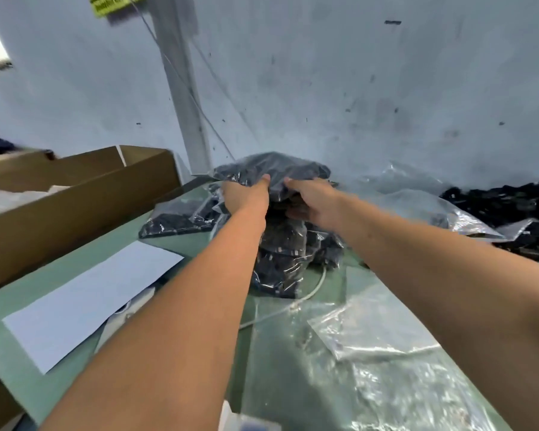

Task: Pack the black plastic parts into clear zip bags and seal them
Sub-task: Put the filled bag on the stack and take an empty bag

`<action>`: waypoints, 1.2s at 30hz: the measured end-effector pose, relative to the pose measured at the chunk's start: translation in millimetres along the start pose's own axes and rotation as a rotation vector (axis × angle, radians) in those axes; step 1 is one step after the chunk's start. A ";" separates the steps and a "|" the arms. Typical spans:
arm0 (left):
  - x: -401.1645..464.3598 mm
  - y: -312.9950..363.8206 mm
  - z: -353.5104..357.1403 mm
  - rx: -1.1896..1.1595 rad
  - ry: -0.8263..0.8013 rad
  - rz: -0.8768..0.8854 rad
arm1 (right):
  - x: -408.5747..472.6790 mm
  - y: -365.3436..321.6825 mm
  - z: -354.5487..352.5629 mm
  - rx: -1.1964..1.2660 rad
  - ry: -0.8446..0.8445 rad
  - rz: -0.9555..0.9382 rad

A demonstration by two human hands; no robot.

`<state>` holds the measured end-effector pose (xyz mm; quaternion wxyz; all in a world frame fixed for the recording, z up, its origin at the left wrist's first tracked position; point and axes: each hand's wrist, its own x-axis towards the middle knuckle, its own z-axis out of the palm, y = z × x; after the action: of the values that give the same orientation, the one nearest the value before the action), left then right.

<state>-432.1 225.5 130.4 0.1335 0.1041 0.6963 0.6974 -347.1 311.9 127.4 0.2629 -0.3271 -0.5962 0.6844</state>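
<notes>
Both hands grip one filled clear zip bag of black plastic parts (pixel 271 169), left hand (pixel 246 195) and right hand (pixel 311 202) curled round its near edge, atop a stack of filled crinkly bags (pixel 280 247) on the green tabletop (pixel 181 244); stacking seems in hand; next likely calls for an empty glossy zip bag (pixel 371 334) and loose black parts (pixel 511 200) far right.

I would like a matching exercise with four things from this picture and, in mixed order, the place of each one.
Things:
1. filled bag
2. white paper sheet
3. cardboard box
4. loose black parts

Places:
A. far right, by the wall
B. flat on the green table, near left
C. held by both hands on top of the stack
D. along the left edge of the table

Pairs: 1-C, 2-B, 3-D, 4-A
</notes>
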 end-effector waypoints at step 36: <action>-379.5 -83.9 70.7 0.385 -1.166 0.616 | -387.1 121.6 -320.5 0.617 0.529 0.114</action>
<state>-47.5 166.1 62.6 0.2615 0.6776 0.5607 0.3975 151.4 209.7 35.1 0.4547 -0.4301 -0.2558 0.7368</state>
